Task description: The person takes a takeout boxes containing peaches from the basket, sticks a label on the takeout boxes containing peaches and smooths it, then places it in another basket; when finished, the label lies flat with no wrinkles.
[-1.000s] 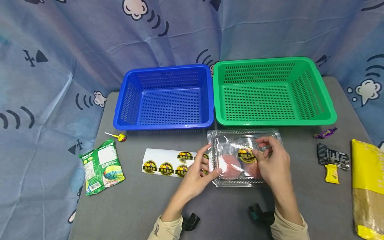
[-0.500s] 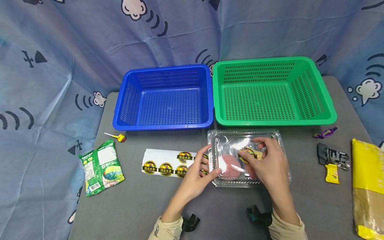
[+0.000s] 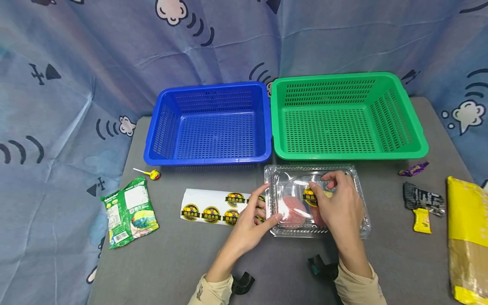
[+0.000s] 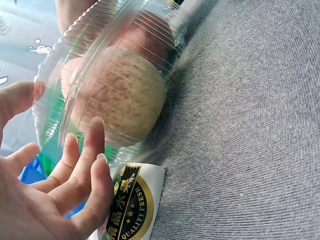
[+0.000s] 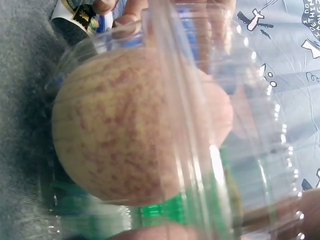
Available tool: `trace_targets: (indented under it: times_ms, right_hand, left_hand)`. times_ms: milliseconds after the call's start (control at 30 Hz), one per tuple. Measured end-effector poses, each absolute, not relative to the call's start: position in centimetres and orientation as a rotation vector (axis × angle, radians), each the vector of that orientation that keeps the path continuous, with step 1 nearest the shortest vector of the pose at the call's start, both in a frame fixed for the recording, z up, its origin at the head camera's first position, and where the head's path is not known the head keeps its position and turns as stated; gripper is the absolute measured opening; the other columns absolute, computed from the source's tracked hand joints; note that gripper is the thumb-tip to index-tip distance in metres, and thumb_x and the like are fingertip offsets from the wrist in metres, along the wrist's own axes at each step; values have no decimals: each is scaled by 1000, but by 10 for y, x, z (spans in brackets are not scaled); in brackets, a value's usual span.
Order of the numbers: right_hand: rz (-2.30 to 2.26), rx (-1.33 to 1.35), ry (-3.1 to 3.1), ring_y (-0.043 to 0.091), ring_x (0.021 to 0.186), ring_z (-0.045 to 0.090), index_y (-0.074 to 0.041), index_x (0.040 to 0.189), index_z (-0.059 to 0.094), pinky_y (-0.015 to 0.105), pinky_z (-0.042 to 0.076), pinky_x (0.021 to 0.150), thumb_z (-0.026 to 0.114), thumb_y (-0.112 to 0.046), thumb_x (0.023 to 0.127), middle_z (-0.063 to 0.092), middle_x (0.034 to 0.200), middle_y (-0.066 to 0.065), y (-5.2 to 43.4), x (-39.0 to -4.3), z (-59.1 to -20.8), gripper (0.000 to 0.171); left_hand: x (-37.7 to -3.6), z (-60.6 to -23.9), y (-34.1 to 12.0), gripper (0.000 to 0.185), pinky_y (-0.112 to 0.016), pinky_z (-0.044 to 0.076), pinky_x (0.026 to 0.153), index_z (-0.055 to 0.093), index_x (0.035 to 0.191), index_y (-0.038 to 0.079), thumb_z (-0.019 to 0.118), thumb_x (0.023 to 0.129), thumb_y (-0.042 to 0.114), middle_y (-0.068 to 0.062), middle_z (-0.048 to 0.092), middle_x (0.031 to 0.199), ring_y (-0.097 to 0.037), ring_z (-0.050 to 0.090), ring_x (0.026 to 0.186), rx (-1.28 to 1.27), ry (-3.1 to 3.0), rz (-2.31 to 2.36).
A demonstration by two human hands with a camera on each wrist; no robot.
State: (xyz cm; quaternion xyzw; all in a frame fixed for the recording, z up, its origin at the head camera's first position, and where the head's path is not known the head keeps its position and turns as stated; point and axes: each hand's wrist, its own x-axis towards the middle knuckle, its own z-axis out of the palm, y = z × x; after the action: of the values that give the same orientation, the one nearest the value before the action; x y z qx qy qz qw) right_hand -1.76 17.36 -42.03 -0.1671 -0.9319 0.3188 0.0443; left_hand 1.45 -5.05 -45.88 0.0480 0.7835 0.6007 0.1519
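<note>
Left hand (image 3: pixel 249 222) open, fingers steadying left edge of clear plastic clamshell box (image 3: pixel 356 214) holding apples (image 4: pixel 117 97); right hand (image 3: pixel 339 207) fingers flat, pressing round yellow-black sticker (image 3: pixel 310 197) onto lid; grey tabletop (image 3: pixel 171 262).

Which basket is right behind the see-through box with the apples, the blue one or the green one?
The green basket. The clear box sits just in front of its near rim, while the blue basket stands further left, behind the sticker sheet.
</note>
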Motion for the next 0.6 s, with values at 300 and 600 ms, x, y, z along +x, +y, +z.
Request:
trace_targets:
  times_ms: [300,600]
  right_hand:
    - [1061,-522,-2820,27,79,56,-10,116,68,39,38,67,79,-19,97,67,106,11,176,-18,-417,24]
    - [1127,-378,-2779,10,71,49,-7,119,70,26,34,64,79,-6,96,68,101,11,186,-11,-417,25]
  left_hand:
    - [14,-457,-53,78,-21,51,64,33,163,40,76,100,27,-11,58,118,-10,70,70,121,2149,1760]
    - [15,-455,-52,77,-19,47,57,33,162,44,75,100,28,-11,56,119,-25,70,64,85,2112,1773]
